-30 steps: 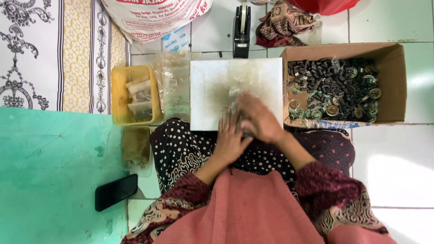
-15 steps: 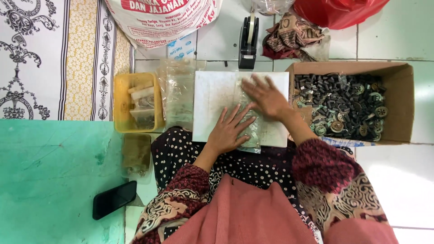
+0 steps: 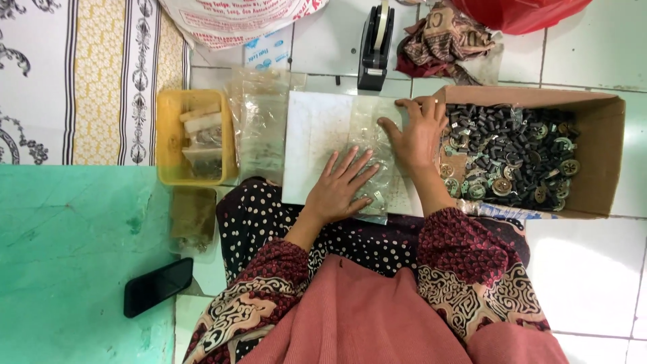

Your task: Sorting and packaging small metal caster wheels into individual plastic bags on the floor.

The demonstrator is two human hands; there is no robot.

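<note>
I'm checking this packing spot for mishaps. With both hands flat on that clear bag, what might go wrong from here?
The clear plastic bag holds small parts and overhangs the white board's near edge; under the left hand it may slide off onto the lap. The right hand sits against the cardboard box wall, so a nudge might shift the box of loose parts.

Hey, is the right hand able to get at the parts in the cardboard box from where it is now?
Probably yes. The right hand lies flat on the clear plastic bag, right beside the open-topped cardboard box, and nothing covers the small dark parts inside.
</note>
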